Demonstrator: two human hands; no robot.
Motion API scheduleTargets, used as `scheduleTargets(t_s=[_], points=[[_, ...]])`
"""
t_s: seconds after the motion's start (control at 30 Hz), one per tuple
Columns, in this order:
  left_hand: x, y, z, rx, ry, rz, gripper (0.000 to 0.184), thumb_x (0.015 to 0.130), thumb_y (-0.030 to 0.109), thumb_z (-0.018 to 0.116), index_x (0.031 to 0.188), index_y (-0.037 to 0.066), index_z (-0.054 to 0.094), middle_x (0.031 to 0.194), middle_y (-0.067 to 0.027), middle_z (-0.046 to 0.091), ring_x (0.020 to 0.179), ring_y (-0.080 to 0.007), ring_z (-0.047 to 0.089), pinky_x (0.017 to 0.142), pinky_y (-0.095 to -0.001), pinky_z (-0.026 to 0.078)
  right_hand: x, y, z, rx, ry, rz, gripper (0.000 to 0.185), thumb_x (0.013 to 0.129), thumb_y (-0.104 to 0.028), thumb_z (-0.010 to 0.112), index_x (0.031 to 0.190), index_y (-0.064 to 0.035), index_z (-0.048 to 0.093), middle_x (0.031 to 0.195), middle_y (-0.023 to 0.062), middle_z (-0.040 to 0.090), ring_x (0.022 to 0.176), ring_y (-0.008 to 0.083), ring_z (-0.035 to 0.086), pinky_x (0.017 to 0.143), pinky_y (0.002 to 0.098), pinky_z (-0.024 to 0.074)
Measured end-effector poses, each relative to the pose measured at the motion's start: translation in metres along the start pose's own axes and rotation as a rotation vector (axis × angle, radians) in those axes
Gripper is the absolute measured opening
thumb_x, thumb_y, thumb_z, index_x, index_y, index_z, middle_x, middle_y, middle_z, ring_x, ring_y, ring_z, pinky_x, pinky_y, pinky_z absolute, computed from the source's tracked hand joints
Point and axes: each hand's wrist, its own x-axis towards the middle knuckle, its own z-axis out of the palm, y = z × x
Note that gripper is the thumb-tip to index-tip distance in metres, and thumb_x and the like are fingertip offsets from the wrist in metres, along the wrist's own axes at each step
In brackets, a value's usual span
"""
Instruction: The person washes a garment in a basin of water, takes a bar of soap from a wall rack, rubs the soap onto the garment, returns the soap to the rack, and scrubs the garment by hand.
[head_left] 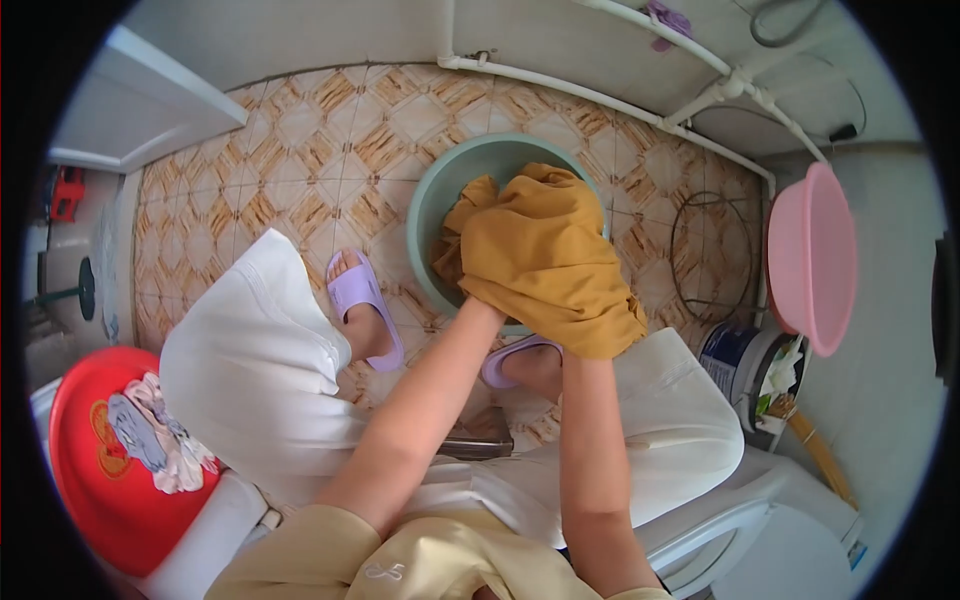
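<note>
A mustard-yellow garment [545,250] is bunched up over a green-grey basin [428,190] on the floor. Part of the cloth lies inside the basin, and the rest spills over its near right rim. Both of my forearms reach into the fabric. At the wrist, my left hand [487,308] goes under the cloth's lower left edge, while my right hand [588,366] disappears beneath its lower right edge. The garment covers the fingers of both hands, so their grip is hidden.
Patterned tiles [385,130] cover the floor. A red basin [75,440] with small clothes [160,440] stands at left. At right are a pink basin [812,260], a bucket [735,360] and a looped hose [690,275]. White pipes [600,95] run along the wall. My feet wear purple slippers [362,295].
</note>
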Motion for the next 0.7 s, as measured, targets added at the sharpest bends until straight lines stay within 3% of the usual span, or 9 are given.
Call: scheduleTargets(t_s=[0.2, 0.23, 0.27, 0.33, 0.4, 0.47, 0.57, 0.63, 0.7], points=[[0.019, 0.045, -0.031, 0.635, 0.065, 0.085, 0.048, 0.098, 0.032, 0.04, 0.138, 0.008, 0.032, 0.141, -0.0095, 0.037, 0.129, -0.0208, 0.037, 0.106, -0.0327, 0.032, -0.017, 0.002, 0.009, -0.647, 0.012, -0.078, 0.047, 0.083, -0.03, 0.065, 0.121, -0.0038, 0.055, 0.119, 0.0087, 0.056, 0.113, 0.021, 0.05, 0.098, 0.0322, 0.0362], [0.021, 0.068, -0.025, 1.125, 0.045, 0.114, 0.047, 0.096, 0.032, 0.043, 0.136, 0.008, 0.035, 0.138, -0.0105, 0.041, 0.126, -0.0225, 0.04, 0.104, -0.0333, 0.034, -0.03, 0.004, 0.017, -0.783, -0.056, -0.038, 0.047, 0.083, -0.029, 0.066, 0.121, -0.0035, 0.055, 0.119, 0.0087, 0.056, 0.113, 0.021, 0.05, 0.098, 0.032, 0.0361], [0.023, 0.088, -0.02, 1.614, 0.019, 0.14, 0.047, 0.093, 0.032, 0.046, 0.133, 0.008, 0.039, 0.134, -0.0116, 0.045, 0.123, -0.0241, 0.043, 0.103, -0.034, 0.035, -0.042, 0.003, 0.025, -0.819, -0.163, 0.107, 0.047, 0.083, -0.029, 0.066, 0.121, -0.0033, 0.055, 0.119, 0.0087, 0.056, 0.113, 0.0209, 0.05, 0.099, 0.0318, 0.0361], [0.028, 0.117, -0.023, 1.648, -0.026, 0.037, 0.046, 0.091, 0.03, 0.048, 0.131, 0.008, 0.042, 0.13, -0.0122, 0.047, 0.12, -0.0251, 0.045, 0.101, -0.0348, 0.035, -0.067, -0.017, 0.042, -0.621, -0.369, 0.653, 0.057, 0.081, -0.027, 0.071, 0.128, -0.0018, 0.05, 0.127, 0.0071, 0.052, 0.115, 0.0176, 0.048, 0.099, 0.0274, 0.0348], [0.032, 0.117, -0.029, 1.68, -0.071, -0.066, 0.046, 0.088, 0.029, 0.05, 0.128, 0.008, 0.045, 0.127, -0.0128, 0.05, 0.118, -0.0261, 0.047, 0.1, -0.0356, 0.036, -0.077, -0.033, 0.044, -0.69, -0.528, 0.562, 0.059, 0.082, -0.027, 0.07, 0.131, -0.0029, 0.048, 0.129, 0.0077, 0.051, 0.116, 0.0175, 0.047, 0.1, 0.028, 0.0342], [0.033, 0.099, -0.037, 1.843, -0.004, 0.383, 0.022, 0.077, 0.024, 0.054, 0.092, 0.008, 0.058, 0.088, -0.0094, 0.06, 0.082, -0.029, 0.057, 0.072, -0.0379, 0.045, -0.073, -0.047, 0.045, -0.751, -0.687, 0.472, 0.061, 0.082, -0.027, 0.069, 0.134, -0.0039, 0.045, 0.131, 0.0083, 0.05, 0.118, 0.0173, 0.046, 0.101, 0.0286, 0.0337], [0.017, 0.118, -0.004, 1.411, 0.036, 0.608, 0.022, 0.076, 0.023, 0.055, 0.092, 0.007, 0.057, 0.089, -0.01, 0.06, 0.084, -0.0288, 0.057, 0.072, -0.0369, 0.045, -0.054, -0.05, 0.056, -0.571, -0.523, 0.223, 0.054, 0.085, -0.026, 0.065, 0.134, -0.0126, 0.047, 0.119, 0.012, 0.054, 0.104, 0.021, 0.051, 0.091, 0.0344, 0.0394], [0.006, 0.09, 0.005, 0.78, 0.203, 0.331, 0.029, 0.077, 0.025, 0.059, 0.1, 0.007, 0.055, 0.092, -0.0108, 0.06, 0.086, -0.0294, 0.057, 0.075, -0.0366, 0.045, -0.027, -0.02, 0.072, -1.228, -0.188, -0.565, 0.054, 0.084, -0.031, 0.065, 0.134, -0.0188, 0.048, 0.107, 0.0161, 0.054, 0.097, 0.0287, 0.052, 0.087, 0.0386, 0.0403], [-0.009, 0.056, 0.013, 0.513, 0.418, 0.162, 0.03, 0.077, 0.025, 0.059, 0.101, 0.007, 0.055, 0.092, -0.0108, 0.06, 0.086, -0.0294, 0.057, 0.075, -0.0367, 0.045, -0.019, 0.002, 0.083, -1.458, -0.182, -0.662, 0.055, 0.083, -0.033, 0.065, 0.133, -0.0205, 0.049, 0.103, 0.0172, 0.053, 0.096, 0.0312, 0.052, 0.085, 0.0396, 0.0407]])
